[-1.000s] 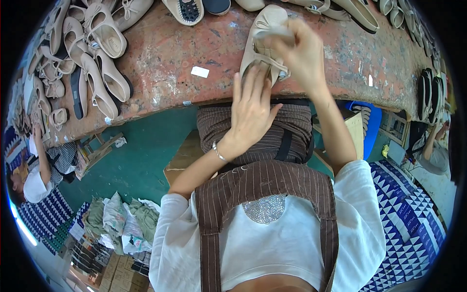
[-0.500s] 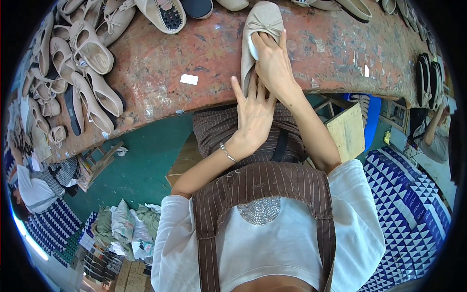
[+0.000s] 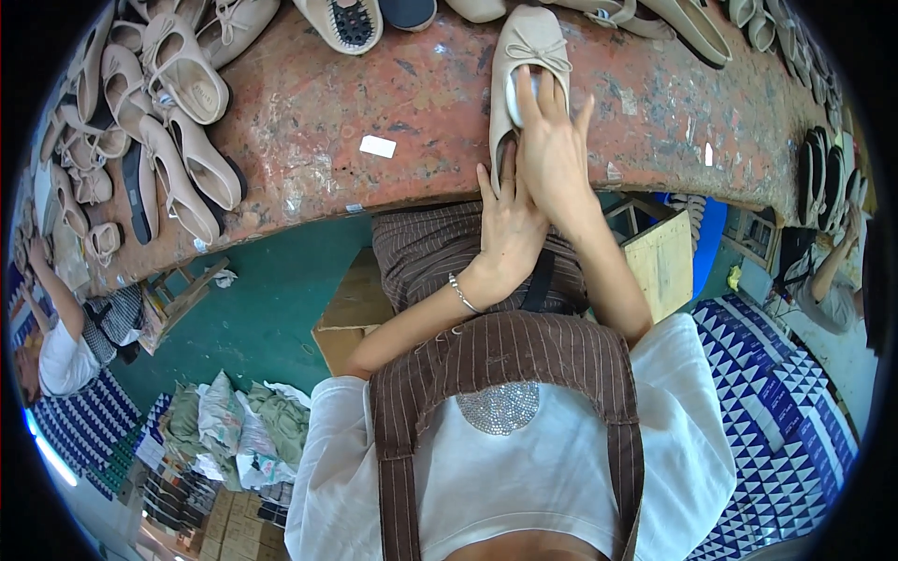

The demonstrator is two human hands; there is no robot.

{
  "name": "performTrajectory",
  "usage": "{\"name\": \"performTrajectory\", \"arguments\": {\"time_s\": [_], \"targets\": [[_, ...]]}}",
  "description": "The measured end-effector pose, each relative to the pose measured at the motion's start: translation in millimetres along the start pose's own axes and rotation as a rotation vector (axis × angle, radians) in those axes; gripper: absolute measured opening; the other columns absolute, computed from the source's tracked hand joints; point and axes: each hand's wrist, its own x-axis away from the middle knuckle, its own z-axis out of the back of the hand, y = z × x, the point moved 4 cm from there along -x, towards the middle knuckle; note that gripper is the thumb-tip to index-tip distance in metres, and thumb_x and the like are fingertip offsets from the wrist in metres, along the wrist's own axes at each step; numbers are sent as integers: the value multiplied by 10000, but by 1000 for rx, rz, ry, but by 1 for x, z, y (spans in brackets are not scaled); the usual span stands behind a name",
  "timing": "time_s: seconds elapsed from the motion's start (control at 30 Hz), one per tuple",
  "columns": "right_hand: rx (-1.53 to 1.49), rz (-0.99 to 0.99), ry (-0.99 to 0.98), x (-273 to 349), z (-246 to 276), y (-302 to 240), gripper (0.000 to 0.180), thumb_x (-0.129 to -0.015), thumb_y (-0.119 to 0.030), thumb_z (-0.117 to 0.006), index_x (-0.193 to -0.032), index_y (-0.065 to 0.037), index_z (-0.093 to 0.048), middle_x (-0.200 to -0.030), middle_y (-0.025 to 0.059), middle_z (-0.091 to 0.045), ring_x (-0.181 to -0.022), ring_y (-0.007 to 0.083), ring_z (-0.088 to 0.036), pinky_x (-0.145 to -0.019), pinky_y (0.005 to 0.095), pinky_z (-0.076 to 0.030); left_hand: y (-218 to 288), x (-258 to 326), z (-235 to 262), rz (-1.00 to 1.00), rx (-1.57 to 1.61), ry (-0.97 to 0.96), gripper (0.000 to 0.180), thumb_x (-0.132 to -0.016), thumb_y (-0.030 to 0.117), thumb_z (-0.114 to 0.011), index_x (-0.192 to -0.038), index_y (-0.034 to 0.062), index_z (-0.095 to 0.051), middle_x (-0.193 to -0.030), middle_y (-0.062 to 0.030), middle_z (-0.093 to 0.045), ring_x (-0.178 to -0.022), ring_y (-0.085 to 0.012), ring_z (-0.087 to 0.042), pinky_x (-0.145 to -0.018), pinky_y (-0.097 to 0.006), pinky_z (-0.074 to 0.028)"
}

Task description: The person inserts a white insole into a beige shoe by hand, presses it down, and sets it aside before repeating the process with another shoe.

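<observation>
A beige ballet flat with a bow lies at the bench's near edge, toe pointing away, heel toward me. My right hand reaches into its opening with outstretched fingers, the little finger apart outside the shoe. Something white, perhaps an insole or lining, shows inside the opening beside those fingers. At the heel end, my left hand grips the shoe, some fingers in the heel opening and one stretched out to its left. The right hand partly covers the left fingers. Both fingertips inside the shoe are hidden.
On the worn reddish bench lies a white label. Beige flats are heaped at the left, and more shoes line the far edge. Dark-soled shoes stand at the right end. A wooden stool is below the bench; people sit at both sides.
The shoe and both hands have shifted slightly to the right in the picture, as have the label and nearby shoes. My right fingers have drawn back a little from the toe and straightened.
</observation>
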Motion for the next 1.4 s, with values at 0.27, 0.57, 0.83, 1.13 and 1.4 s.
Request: {"name": "performTrajectory", "arguments": {"time_s": [0.27,0.57,0.83,1.13,1.4], "targets": [[-132,28,-258,-24,-7,16,555,-783,41,-518,-1329,67,-423,-1200,303,-545,-1221,486,-474,-1118,641,-233,1,-3,-1,41,-151,56,528,-812,188,-629,-1313,31,-575,-1388,-213,-506,-1335,-359,-445,-1079,-645,-328],[-8,-51,-352,-44,-20,18,439,-734,17,-533,-1152,123,-452,-1192,321,-535,-1182,471,-484,-1140,609,-190,-1,-11,0,15,-108,178,545,-860,198,-568,-1329,-74,-508,-1362,-231,-517,-1340,-357,-450,-1048,-630,-371],[348,17,-423,-47,-23,8,331,-829,-88,-514,-1133,14,-596,-1127,186,-640,-1151,322,-591,-1167,625,-76,-1,-5,7,20,-238,82,517,-900,175,-469,-1357,-68,-485,-1432,-242,-462,-1378,-338,-398,-1092,-621,-305],[320,71,-269,-46,-39,28,225,-775,-111,-554,-903,51,-645,-811,194,-658,-918,348,-659,-1185,605,-15,-2,-2,12,-63,-125,156,539,-885,175,-478,-1352,-94,-492,-1417,-282,-451,-1403,-368,-367,-1146,-613,-224],[374,44,-289,-47,-38,19,196,-808,-110,-548,-851,31,-676,-810,175,-671,-915,316,-665,-1176,628,0,-6,-1,9,-134,-118,143,537,-860,164,-515,-1327,-102,-507,-1377,-310,-471,-1367,-380,-404,-1150,-589,-234]]}}
